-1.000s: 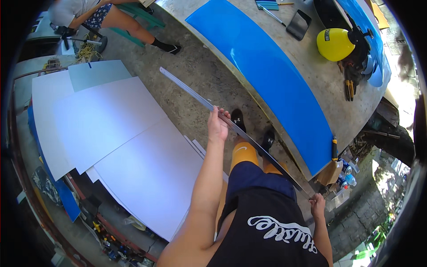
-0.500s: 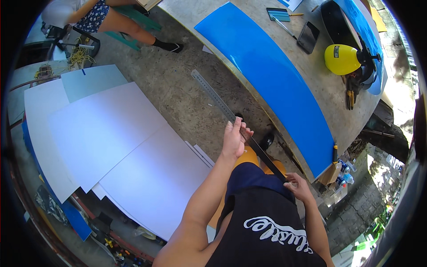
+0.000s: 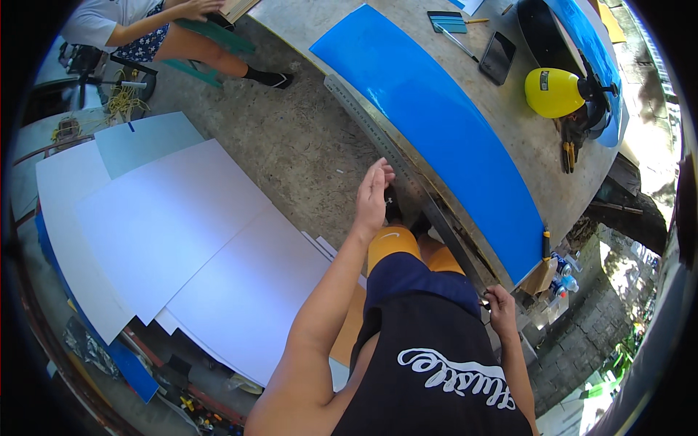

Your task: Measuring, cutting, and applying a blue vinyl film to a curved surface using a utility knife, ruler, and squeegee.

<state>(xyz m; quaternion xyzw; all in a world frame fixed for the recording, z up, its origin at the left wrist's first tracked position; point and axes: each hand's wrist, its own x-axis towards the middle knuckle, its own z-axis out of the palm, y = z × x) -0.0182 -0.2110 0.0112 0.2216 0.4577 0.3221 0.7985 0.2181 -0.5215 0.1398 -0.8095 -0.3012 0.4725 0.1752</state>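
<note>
A long metal ruler (image 3: 366, 122) slants along the near edge of the table, beside a blue sheet (image 3: 436, 138). My right hand (image 3: 502, 311) is closed at the ruler's lower end, its fingertips pinching there, though the grip itself is partly hidden. My left hand (image 3: 372, 196) is off the ruler, just to the left of its middle. Its fingers are stretched out with nothing held. The blue sheet, long with a curved right edge, lies flat on the worktable (image 3: 465, 62).
On the table are a phone (image 3: 498, 58), a blue squeegee (image 3: 446, 22), a yellow spray bottle (image 3: 554, 93) and pliers (image 3: 568, 149). A cutter (image 3: 546, 243) lies by the sheet's near corner. White panels (image 3: 174, 218) are stacked at left. Another person (image 3: 156, 33) sits at upper left.
The ruler has swung up and right to the table edge. My left hand has let go of it and opened; my right hand has shifted slightly right. The seated person has leaned in.
</note>
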